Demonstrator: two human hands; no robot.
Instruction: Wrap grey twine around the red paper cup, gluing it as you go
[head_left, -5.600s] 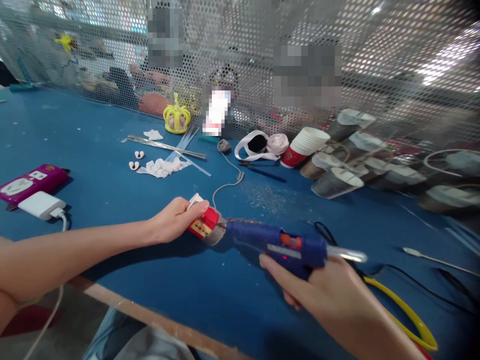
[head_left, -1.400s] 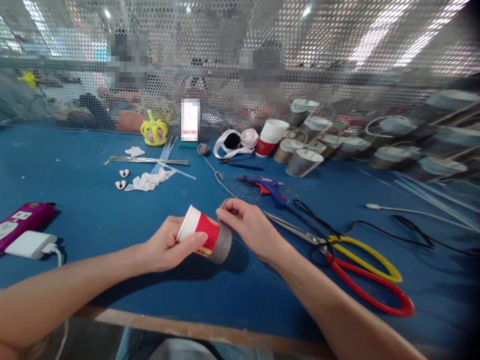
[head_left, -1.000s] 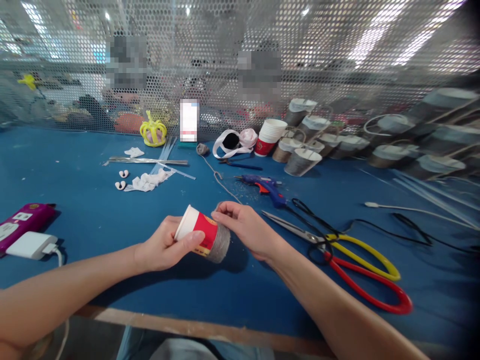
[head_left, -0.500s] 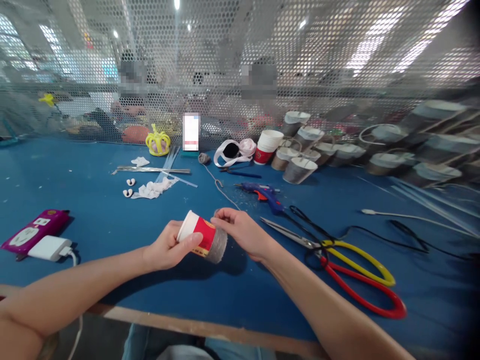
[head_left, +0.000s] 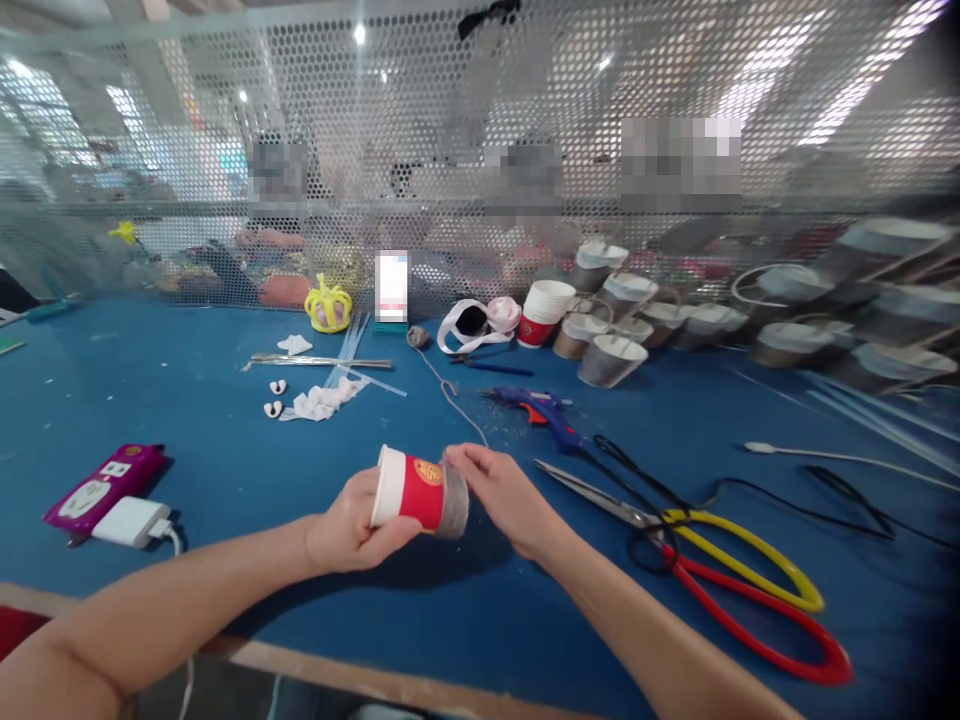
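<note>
A red and white paper cup (head_left: pixel 421 490) lies sideways in my left hand (head_left: pixel 360 525), its white rim toward the left. My left fingers go into the mouth and the thumb presses the outside. Grey yarn (head_left: pixel 455 503) is wound around the base end of the cup. At that wound edge my right hand (head_left: pixel 499 490) pinches the yarn between thumb and fingertips. From there a loose strand runs back across the table to a small grey yarn ball (head_left: pixel 418 337).
A blue glue gun (head_left: pixel 536 410), pliers (head_left: pixel 491 366) and large scissors (head_left: pixel 675 540) lie to the right. Yarn-wrapped cups (head_left: pixel 611 360) and stacked paper cups (head_left: pixel 544 312) stand at the back. A purple packet (head_left: pixel 109 485) and white charger (head_left: pixel 131 522) lie left.
The cup has turned in my left hand, bringing its round gold print into view. My right hand stays pinched at the wound edge. The whole view has shifted slightly.
</note>
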